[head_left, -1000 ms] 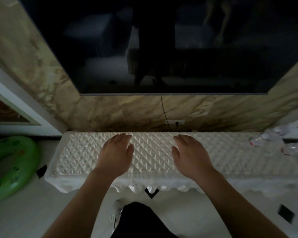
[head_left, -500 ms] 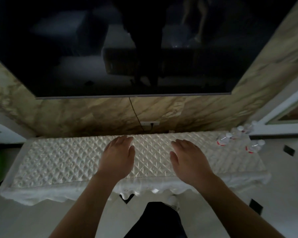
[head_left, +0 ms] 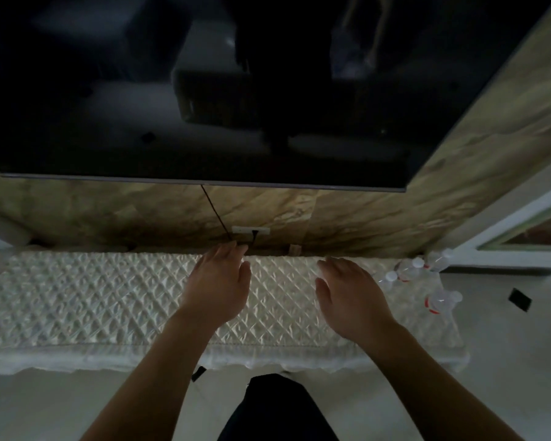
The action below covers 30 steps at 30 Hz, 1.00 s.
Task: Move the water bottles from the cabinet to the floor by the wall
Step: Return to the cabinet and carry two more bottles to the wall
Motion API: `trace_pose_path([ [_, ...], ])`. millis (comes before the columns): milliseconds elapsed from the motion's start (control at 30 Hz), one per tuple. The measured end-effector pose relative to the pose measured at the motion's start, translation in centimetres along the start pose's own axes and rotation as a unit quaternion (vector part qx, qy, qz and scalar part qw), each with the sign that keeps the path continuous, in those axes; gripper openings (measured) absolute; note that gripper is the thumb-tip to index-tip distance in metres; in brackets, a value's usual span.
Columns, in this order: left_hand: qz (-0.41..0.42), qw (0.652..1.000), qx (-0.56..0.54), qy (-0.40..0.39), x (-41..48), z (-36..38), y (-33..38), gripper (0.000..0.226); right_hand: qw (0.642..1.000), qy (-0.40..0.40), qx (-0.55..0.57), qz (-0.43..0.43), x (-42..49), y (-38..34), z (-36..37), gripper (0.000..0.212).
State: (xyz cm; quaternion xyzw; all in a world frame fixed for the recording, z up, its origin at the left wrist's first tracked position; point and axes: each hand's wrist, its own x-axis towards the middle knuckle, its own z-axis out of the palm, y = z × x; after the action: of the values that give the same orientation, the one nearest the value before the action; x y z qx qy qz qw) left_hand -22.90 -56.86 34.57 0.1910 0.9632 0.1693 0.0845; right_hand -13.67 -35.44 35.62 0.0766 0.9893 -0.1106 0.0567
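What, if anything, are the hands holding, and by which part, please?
Nothing: the left hand and right hand are open over the quilted cover, apart from the water bottles.

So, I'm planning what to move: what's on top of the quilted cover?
Clear water bottles at the cover's right end; left hand and right hand over the middle. The cabinet beneath is covered, unseen.

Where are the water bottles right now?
In the head view, the water bottles sit at the right end of the quilted cabinet top, right of the right hand.
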Motion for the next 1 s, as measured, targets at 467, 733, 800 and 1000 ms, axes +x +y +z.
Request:
trace_pose_path([
  [467, -0.027, 0.999, 0.023, 0.000, 3.3, 3.3, 11.8, 0.046, 0.999, 0.000, 0.010, -0.032, 2.3, 13.5, -3.1, 0.046],
  [733, -0.055, 0.998, 0.025, 0.002, 3.4, 7.8, 24.0, 0.046, 0.998, -0.004, 0.022, -0.066, 1.0, 25.9, -5.3, 0.042],
  [800, -0.066, 0.998, 0.019, -0.001, 3.3, 8.8, 27.0, 0.047, 0.997, -0.020, 0.019, -0.076, 0.4, 28.9, -5.9, 0.044],
  [1000, -0.079, 0.997, 0.022, -0.008, 2.7, 11.9, 33.9, 0.046, 0.994, -0.037, 0.014, -0.098, -1.1, 36.6, -7.3, 0.043],
])
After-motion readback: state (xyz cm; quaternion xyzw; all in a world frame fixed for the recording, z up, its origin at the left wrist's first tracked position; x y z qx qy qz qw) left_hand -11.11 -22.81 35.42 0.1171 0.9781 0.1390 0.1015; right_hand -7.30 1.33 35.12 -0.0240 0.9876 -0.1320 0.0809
